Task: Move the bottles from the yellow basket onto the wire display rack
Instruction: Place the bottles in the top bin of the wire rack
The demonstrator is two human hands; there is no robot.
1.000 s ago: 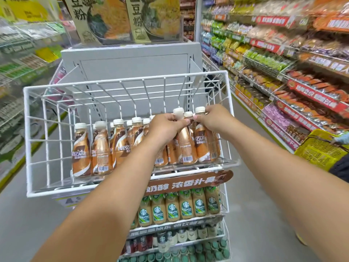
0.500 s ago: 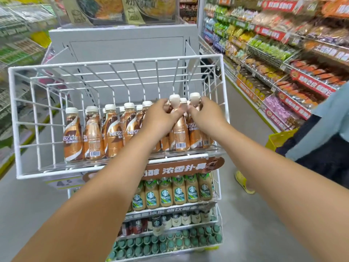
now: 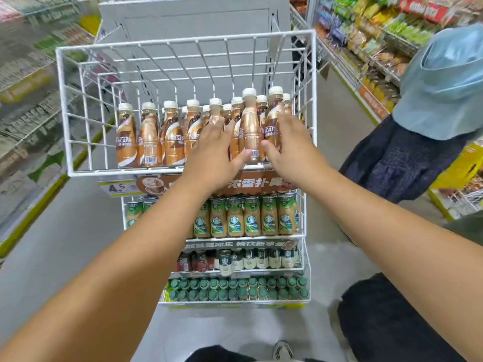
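Centrally, a white wire display rack (image 3: pixel 61 105) fills the middle of the frame; its top tier holds a row of brown coffee bottles (image 3: pixel 150 137) with white caps, standing upright along the front edge; both arms reach in from the bottom corners of the frame toward the right half of that row. Left hand (image 3: pixel 213 152): fingers straight and spread, laid flat against the bottle fronts, thumb touching the base of a taller-standing front bottle (image 3: pixel 250 126); its grip is spread, not closed round anything. Right hand (image 3: pixel 290 150): fingers straight, resting against the rightmost bottles, thumb just beside the same front bottle; its grip is likewise spread. Below the top tier, a brown banner (image 3: pixel 261 182) and a price tag (image 3: pixel 117 188) hang on the front rim; lower tiers carry green-labelled glass bottles (image 3: pixel 235 223), small cans (image 3: pixel 251 259) and green-capped bottles (image 3: pixel 235 290). At right of the frame, a second person (image 3: pixel 439 100) stands near stocked shelves (image 3: pixel 371 35); a yellow basket (image 3: pixel 460 168) shows partly at the right edge, well apart from the rack; its contents cannot be seen.
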